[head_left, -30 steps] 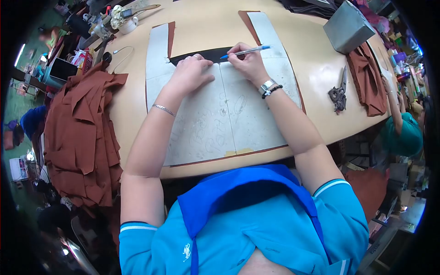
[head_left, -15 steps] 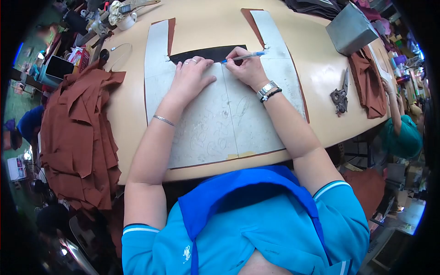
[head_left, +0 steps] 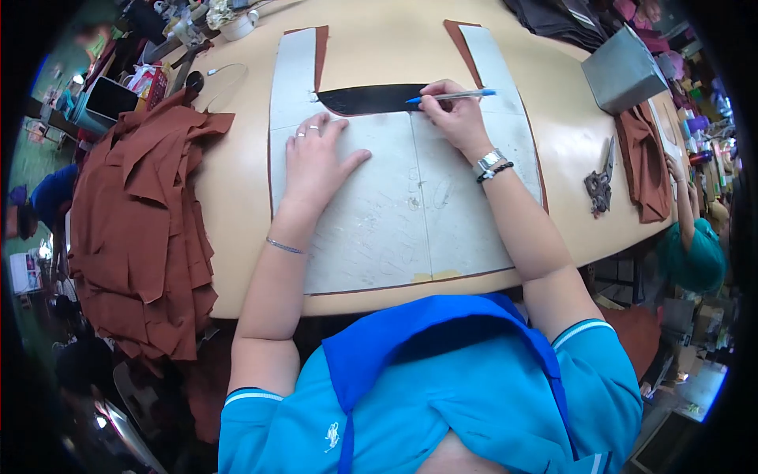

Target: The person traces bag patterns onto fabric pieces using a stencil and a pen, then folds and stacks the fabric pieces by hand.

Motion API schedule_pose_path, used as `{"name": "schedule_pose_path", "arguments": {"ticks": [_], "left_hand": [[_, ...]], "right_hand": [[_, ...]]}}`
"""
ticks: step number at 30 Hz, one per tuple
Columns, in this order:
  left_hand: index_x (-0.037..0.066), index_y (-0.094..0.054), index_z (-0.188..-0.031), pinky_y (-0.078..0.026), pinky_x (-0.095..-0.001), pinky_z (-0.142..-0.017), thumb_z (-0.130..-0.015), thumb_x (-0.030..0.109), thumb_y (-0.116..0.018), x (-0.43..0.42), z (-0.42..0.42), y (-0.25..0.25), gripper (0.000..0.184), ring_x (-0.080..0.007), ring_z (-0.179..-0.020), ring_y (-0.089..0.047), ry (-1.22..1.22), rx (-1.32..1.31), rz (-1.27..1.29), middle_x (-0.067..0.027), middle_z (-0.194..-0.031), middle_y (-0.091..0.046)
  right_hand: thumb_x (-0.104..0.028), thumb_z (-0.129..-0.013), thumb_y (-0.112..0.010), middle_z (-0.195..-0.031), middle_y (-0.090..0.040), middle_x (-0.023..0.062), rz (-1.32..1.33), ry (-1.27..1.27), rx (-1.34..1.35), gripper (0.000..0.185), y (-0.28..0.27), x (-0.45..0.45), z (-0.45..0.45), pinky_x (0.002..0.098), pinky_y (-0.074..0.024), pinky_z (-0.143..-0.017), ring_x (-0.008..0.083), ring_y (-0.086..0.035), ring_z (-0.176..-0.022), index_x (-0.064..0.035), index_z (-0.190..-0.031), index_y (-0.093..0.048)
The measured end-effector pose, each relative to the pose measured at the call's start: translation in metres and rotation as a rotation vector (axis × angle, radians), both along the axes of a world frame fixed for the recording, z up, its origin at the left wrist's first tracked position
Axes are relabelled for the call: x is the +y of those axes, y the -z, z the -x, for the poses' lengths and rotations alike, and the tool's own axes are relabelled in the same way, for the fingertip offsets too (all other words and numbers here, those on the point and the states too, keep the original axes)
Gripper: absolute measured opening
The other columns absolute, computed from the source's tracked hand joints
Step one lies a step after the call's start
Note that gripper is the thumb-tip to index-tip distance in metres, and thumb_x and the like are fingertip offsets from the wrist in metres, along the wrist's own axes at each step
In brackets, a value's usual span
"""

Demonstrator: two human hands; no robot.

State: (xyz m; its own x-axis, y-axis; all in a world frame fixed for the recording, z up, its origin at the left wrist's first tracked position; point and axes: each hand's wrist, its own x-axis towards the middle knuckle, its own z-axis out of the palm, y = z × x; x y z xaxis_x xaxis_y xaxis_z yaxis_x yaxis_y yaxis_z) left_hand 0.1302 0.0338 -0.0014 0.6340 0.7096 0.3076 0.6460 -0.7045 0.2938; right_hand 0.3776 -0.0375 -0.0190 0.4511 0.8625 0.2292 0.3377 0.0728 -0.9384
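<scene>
A pale grey template [head_left: 363, 205] lies over brown material [head_left: 321, 59], whose edges show along its sides. A black piece [head_left: 367, 99] fills the lower part of the gap between the template's two upper arms. My left hand [head_left: 316, 162] rests flat on the template with fingers spread, its fingertips just below the black piece's left part. In my right hand [head_left: 456, 118] is a blue-and-clear pen [head_left: 466, 95], tip pointing left over the black piece near its right end.
Scissors [head_left: 600, 186] and a grey metal block [head_left: 624, 71] are on the right, beside folded brown material [head_left: 643, 162]. A brown stack [head_left: 142, 229] hangs over the left edge. A co-worker's arm [head_left: 684, 201] shows at far right. Dark material [head_left: 560, 22] lies at the back.
My left hand has slid down and left off the black piece, uncovering its left part. The pen has lifted slightly in my right hand. The whole view has shifted, with the table's things further right.
</scene>
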Motion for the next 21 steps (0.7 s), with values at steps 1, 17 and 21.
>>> {"name": "schedule_pose_path", "arguments": {"ticks": [1,17,21], "left_hand": [[0.011,-0.063,-0.116,-0.041,-0.0470,-0.100,-0.078,0.044,-0.075,0.001,0.001,0.001,0.052,-0.0337,-0.122,-0.051,-0.009,0.013,0.007,-0.0178,-0.126,-0.056],[0.010,-0.047,-0.135,-0.034,-0.0595,-0.103,-0.081,0.054,-0.069,0.003,0.002,-0.002,0.073,-0.0363,-0.136,-0.036,-0.014,0.142,0.085,-0.0190,-0.143,-0.042],[0.009,-0.046,-0.135,-0.033,-0.0613,-0.103,-0.081,0.054,-0.069,0.003,0.002,-0.002,0.074,-0.0366,-0.136,-0.036,-0.017,0.129,0.094,-0.0185,-0.143,-0.042]], "right_hand": [[-0.014,-0.088,-0.065,-0.085,-0.070,0.0048,-0.015,-0.019,0.079,0.016,-0.003,0.004,0.001,0.0226,-0.0519,-0.066,0.0085,-0.066,-0.077,-0.0008,-0.099,-0.065],[-0.016,-0.087,-0.063,-0.070,-0.065,0.0036,0.059,-0.224,-0.139,0.016,-0.007,0.099,0.085,0.0229,-0.0489,-0.057,0.0065,-0.060,-0.063,0.0009,-0.087,-0.063],[-0.015,-0.086,-0.063,-0.071,-0.066,0.0042,-0.005,-0.224,-0.207,0.017,0.000,0.103,0.086,0.0235,-0.0498,-0.059,0.0072,-0.060,-0.063,0.0011,-0.088,-0.064]]}}
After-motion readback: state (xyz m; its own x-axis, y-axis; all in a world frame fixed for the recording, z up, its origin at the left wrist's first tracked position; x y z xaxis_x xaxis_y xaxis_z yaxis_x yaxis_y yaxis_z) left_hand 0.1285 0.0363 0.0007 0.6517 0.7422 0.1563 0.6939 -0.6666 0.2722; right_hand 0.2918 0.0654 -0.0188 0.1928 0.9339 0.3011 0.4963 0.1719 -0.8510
